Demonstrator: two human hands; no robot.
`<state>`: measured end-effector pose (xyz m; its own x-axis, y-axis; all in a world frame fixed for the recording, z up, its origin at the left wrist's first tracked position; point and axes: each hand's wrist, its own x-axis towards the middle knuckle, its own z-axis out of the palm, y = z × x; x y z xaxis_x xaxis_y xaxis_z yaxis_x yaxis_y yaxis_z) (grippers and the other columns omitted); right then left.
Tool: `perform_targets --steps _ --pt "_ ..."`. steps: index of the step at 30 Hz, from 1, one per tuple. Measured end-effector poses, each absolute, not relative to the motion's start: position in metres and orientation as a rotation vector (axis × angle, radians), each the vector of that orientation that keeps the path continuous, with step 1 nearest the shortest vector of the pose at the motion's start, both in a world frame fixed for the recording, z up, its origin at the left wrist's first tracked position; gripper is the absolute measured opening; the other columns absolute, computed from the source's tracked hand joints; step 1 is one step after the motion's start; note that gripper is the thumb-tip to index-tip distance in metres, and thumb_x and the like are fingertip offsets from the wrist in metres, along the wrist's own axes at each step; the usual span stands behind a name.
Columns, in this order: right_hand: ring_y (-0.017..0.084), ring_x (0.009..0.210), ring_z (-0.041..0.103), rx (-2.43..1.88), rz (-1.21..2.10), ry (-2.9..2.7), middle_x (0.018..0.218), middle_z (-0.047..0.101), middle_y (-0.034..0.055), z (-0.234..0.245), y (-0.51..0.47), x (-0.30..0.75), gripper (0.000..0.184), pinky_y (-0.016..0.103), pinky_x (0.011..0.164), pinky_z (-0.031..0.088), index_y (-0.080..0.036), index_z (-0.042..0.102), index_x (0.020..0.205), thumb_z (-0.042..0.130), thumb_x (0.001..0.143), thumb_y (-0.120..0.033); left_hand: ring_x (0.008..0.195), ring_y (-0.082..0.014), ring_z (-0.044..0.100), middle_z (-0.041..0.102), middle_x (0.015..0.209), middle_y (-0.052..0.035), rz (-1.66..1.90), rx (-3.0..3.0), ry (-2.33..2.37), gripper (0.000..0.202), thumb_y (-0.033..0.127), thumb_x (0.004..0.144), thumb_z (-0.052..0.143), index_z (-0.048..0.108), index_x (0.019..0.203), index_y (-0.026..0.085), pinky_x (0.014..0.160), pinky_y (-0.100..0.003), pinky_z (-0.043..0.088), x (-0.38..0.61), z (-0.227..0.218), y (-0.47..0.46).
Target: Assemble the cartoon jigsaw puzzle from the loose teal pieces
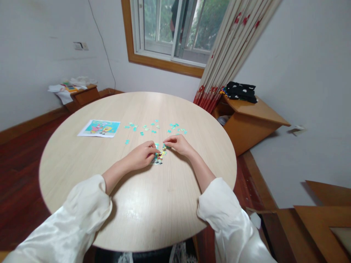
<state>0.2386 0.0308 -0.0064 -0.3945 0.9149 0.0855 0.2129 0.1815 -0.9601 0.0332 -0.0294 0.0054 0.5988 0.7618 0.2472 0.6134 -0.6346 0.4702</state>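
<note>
While my left grip [144, 153] rests its fingers on a small joined puzzle section [157, 161], I see my right grip [178, 144] with its fingertips at the section's far right edge. I cannot tell whether either one is clenched on a piece. Loose pieces [173, 126] lie scattered on the round counter [153, 201] beyond both grips, and a printed picture sheet [101, 129] lies farther out, leftward of the left grip.
</note>
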Motion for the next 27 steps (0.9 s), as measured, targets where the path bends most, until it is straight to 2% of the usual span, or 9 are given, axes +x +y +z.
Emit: perform_targets --steps 6,13,19,23,27 --pt "0.014 0.069 0.060 -1.070 1.210 -1.869 0.073 0.071 0.0052 -0.0077 0.0270 0.2357 0.011 0.031 0.073 0.046 -0.015 0.073 0.070 0.066 0.068 -0.022 0.084 -0.0190 0.054 0.056 0.088 -0.0073 0.539 2.518 1.081 0.040 0.012 0.083 0.039 0.072 0.104 0.019 0.079 -0.031 0.044 0.0336 -0.0005 -0.0274" --pt "0.015 0.069 0.060 -1.086 1.186 -1.887 0.071 0.071 0.0039 -0.0058 0.0249 0.2350 0.009 0.031 0.074 0.046 -0.016 0.073 0.069 0.065 0.069 -0.019 0.080 -0.0191 0.053 0.053 0.082 -0.0068 0.506 2.530 1.087 0.039 0.011 0.082 0.041 0.074 0.101 0.019 0.076 -0.030 0.042 0.0337 -0.0017 -0.0275" --pt "0.013 0.067 0.059 -1.083 1.188 -1.861 0.070 0.070 0.0033 -0.0065 0.0268 0.2342 0.008 0.030 0.072 0.046 -0.015 0.072 0.069 0.065 0.068 -0.019 0.082 -0.0194 0.053 0.055 0.085 -0.0080 0.459 2.534 1.101 0.042 0.011 0.081 0.039 0.073 0.106 0.017 0.077 -0.030 0.043 0.0343 -0.0002 -0.0282" --pt "0.011 0.062 0.057 -1.095 1.205 -1.792 0.065 0.067 0.0017 -0.0045 0.0277 0.2352 0.006 0.028 0.067 0.045 -0.015 0.069 0.066 0.067 0.066 -0.020 0.082 -0.0196 0.054 0.055 0.085 -0.0079 0.435 2.549 1.142 0.042 0.009 0.081 0.041 0.073 0.107 0.017 0.077 -0.030 0.043 0.0331 -0.0008 -0.0259" --pt "0.010 0.053 0.056 -1.124 1.366 -1.681 0.055 0.063 -0.0008 -0.0032 0.0259 0.2359 0.009 0.025 0.057 0.044 -0.014 0.065 0.064 0.071 0.063 -0.020 0.082 -0.0201 0.055 0.056 0.084 -0.0085 0.450 2.533 1.192 0.041 0.008 0.082 0.041 0.073 0.106 0.015 0.076 -0.030 0.043 0.0318 -0.0011 -0.0236"
